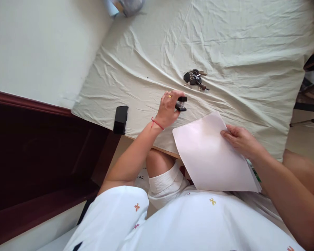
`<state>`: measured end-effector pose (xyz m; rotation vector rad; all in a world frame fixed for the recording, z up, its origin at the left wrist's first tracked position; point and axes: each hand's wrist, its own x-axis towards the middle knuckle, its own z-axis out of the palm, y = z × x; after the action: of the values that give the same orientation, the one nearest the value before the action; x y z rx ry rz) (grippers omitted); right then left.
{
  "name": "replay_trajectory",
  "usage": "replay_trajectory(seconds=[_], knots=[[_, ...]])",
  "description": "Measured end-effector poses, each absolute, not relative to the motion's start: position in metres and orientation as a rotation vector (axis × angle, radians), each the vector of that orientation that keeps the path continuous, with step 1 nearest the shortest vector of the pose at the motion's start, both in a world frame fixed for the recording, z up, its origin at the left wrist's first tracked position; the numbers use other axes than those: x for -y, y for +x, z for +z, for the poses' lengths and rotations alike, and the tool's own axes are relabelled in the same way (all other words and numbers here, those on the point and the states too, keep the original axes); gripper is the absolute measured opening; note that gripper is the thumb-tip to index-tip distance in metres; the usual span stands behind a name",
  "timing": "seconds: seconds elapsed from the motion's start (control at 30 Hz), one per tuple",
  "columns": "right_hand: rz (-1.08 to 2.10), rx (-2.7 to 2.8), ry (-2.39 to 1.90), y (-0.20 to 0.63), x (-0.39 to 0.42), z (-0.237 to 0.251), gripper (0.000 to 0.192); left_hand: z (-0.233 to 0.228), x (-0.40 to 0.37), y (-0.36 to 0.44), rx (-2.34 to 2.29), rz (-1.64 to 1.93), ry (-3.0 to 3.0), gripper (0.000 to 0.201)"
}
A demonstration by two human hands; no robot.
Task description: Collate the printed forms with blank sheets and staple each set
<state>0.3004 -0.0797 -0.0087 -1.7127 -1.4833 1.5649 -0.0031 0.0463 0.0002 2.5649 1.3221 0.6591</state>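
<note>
Head view: the left hand (169, 108) is clamped on a black stapler (181, 104) resting on the bed (246, 42). At four o'clock, nearby, the right hand (239, 139) pinches a sheet stack (211, 153), long axis running ten to four. Keys (195, 78) lie at one o'clock.

No legible text or labels
</note>
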Motion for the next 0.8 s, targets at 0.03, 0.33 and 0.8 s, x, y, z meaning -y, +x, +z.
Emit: replay_trajectory(seconds=[0.03,0.33,0.8], knots=[[1.582,1.479,-1.710,0.300,0.079,-0.008,0.026,-0.002,-0.032,-0.003,-1.282,0.692,2.586,0.057],[1.667,1.412,-1.651,0.293,0.082,-0.005,0.019,-0.014,0.052,-0.029,-1.145,0.868,2.339,0.049],[2.008,1.316,-1.620,0.317,0.072,0.020,0.040,-0.015,0.041,-0.015,-1.914,1.075,1.424,0.045]])
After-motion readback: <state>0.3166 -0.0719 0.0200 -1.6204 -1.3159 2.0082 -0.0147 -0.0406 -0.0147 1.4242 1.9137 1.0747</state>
